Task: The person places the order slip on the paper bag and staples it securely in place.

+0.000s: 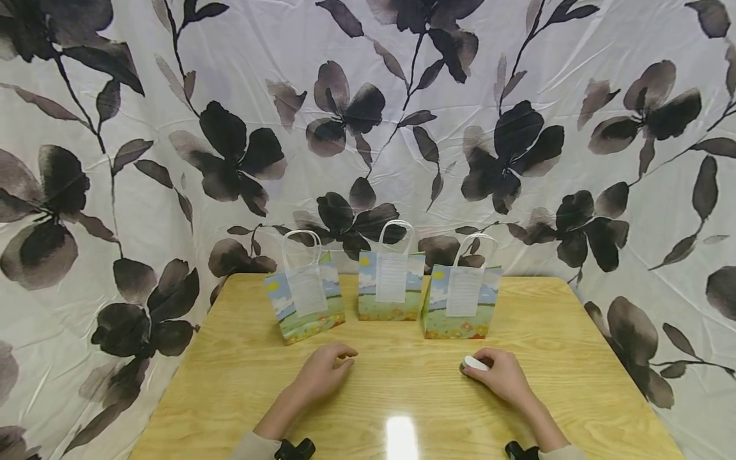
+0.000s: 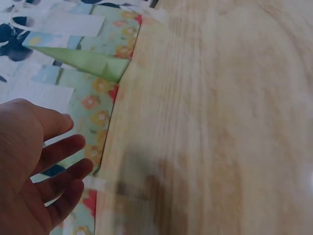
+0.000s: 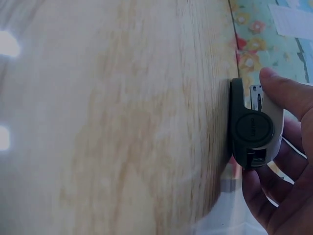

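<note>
My right hand (image 1: 505, 374) grips a small stapler (image 3: 252, 128) between thumb and fingers, just above or on the table in front of the right-hand bag. The stapler has a dark base with a round pivot and a white upper part. My left hand (image 1: 323, 372) holds nothing; its fingers are relaxed, before the left bag. Three paper gift bags with white handles stand upright: a left bag (image 1: 315, 324), slightly turned, a middle bag (image 1: 388, 311) farther back, and a right bag (image 1: 455, 328). A white paper slip (image 1: 390, 278) with faint lines covers part of each front.
The bags stand along the back of a wooden table (image 1: 402, 377). Directly behind and at both sides hangs a white cloth (image 1: 402, 160) with dark flower print. A bright light reflection lies on the tabletop near the front.
</note>
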`<state>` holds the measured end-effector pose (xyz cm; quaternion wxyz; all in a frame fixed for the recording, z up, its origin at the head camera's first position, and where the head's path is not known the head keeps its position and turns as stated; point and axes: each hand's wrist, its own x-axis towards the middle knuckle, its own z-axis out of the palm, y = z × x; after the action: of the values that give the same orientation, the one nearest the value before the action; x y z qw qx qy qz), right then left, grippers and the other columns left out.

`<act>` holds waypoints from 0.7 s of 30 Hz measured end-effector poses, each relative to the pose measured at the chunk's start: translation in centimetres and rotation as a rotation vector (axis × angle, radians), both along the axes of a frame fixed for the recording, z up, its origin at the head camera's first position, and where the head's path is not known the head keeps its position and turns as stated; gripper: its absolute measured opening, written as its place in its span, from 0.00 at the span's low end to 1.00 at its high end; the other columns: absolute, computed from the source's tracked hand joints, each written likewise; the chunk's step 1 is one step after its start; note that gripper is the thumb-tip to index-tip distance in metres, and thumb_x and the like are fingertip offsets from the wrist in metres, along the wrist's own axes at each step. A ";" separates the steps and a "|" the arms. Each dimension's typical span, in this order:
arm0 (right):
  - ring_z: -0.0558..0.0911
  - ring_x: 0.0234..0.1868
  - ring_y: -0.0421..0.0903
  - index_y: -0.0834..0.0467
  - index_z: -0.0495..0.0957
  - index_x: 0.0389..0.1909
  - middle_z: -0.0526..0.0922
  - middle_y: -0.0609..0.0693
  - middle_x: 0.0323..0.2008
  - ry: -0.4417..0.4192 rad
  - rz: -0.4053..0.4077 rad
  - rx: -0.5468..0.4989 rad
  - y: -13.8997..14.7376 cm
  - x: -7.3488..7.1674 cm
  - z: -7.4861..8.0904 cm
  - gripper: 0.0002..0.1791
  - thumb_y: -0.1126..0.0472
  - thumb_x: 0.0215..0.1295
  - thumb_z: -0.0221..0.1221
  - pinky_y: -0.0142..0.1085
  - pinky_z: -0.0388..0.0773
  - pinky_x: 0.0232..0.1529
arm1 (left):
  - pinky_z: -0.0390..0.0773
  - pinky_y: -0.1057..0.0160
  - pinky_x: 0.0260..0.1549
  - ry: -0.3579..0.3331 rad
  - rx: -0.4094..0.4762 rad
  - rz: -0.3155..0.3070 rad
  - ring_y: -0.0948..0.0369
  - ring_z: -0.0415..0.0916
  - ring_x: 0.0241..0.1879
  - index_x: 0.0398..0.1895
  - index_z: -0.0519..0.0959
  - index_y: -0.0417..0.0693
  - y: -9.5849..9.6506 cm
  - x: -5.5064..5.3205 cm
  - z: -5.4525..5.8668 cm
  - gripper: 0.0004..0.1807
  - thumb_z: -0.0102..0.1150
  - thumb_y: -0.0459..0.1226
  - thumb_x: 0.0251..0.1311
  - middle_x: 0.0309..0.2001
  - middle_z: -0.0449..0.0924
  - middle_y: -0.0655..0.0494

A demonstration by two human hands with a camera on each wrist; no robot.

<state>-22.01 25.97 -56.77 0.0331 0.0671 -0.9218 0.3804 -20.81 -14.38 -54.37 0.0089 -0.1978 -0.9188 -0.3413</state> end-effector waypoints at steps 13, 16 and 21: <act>0.79 0.33 0.41 0.55 0.83 0.39 0.84 0.46 0.35 -0.010 0.034 0.037 0.4 -0.2 0.1 0.17 0.56 0.48 0.75 0.39 0.75 0.33 | 0.78 0.55 0.44 0.037 0.037 0.089 0.59 0.79 0.46 0.48 0.83 0.47 -2.6 1.7 -1.8 0.10 0.59 0.35 0.67 0.46 0.82 0.59; 0.79 0.34 0.42 0.55 0.82 0.41 0.83 0.47 0.37 -0.002 0.056 0.056 0.3 -0.7 0.3 0.18 0.57 0.49 0.75 0.40 0.75 0.34 | 0.78 0.56 0.45 0.068 0.051 0.140 0.60 0.79 0.46 0.47 0.84 0.47 -3.0 1.8 -2.2 0.09 0.61 0.35 0.65 0.45 0.82 0.59; 0.80 0.37 0.44 0.55 0.82 0.43 0.83 0.47 0.38 -0.006 0.067 0.001 0.1 -1.0 0.5 0.20 0.58 0.49 0.75 0.42 0.76 0.37 | 0.77 0.54 0.46 0.094 0.057 0.205 0.58 0.79 0.47 0.47 0.84 0.47 -3.5 2.0 -2.6 0.10 0.63 0.35 0.63 0.45 0.82 0.59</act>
<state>-22.98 26.12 -56.28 0.0177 0.0970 -0.9193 0.3809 -18.83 -17.88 -56.98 0.0926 -0.1184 -0.9227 -0.3550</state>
